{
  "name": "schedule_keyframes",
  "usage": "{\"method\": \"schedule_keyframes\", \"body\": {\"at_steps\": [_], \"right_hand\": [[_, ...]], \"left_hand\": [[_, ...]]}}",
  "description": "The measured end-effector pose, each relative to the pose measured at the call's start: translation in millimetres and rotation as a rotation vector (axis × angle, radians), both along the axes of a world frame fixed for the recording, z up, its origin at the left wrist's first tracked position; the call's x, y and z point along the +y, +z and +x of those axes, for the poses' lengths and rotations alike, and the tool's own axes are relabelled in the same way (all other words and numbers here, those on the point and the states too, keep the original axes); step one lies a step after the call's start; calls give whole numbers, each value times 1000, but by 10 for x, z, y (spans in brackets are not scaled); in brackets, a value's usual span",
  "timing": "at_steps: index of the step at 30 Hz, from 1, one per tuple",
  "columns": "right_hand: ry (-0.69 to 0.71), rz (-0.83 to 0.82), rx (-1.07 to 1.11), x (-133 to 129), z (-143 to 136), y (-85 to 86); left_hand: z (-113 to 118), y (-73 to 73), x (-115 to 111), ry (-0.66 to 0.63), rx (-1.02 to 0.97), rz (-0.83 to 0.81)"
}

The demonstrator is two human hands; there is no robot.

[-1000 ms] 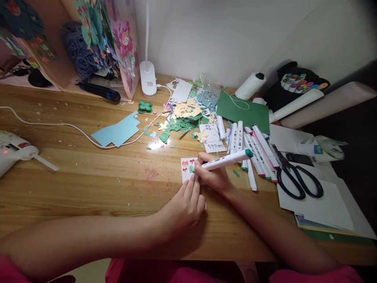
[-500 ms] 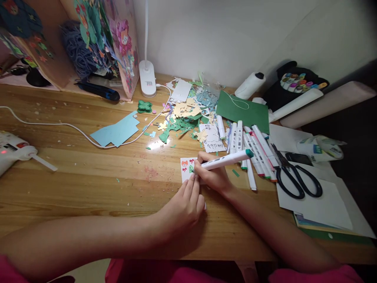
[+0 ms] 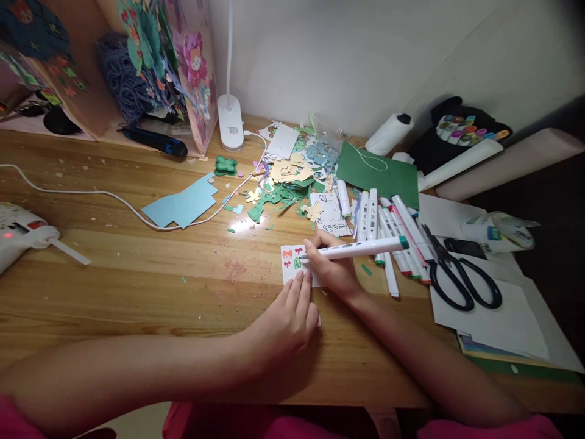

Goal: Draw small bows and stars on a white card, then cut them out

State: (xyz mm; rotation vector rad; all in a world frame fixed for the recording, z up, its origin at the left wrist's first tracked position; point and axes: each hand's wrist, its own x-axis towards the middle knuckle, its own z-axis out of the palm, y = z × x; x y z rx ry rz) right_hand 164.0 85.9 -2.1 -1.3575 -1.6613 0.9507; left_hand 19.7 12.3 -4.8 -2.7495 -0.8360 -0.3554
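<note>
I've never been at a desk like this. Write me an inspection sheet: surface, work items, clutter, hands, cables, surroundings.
Surface: wooden desk, scattered with small specks.
Job's things: green-ended white marker; small white paper with red and green drawings.
Clutter: heaped paper scraps; loose markers; black-handled scissors.
Hands: right hand grips the marker; left hand rests on the paper, fingers extended.
Cables: white cable crosses the desk, meeting a white stand.
Surroundings: pale wall; decorated pink panel.

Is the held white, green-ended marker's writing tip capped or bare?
Bare: the marker shows a narrow grey nib beside the green drawing.
</note>
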Motion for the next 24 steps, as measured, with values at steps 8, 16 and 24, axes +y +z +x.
{"method": "schedule_keyframes", "body": {"at_steps": [8, 16, 24], "right_hand": [[11, 6, -18, 4, -2, -15], [44, 3, -4, -8, -13, -17], [-11, 0, 49, 0, -10, -27]], "left_hand": [[-2, -28, -6, 1, -25, -9], [-5, -14, 4, -4, -11, -12], [3, -40, -11, 0, -24, -17]]}}
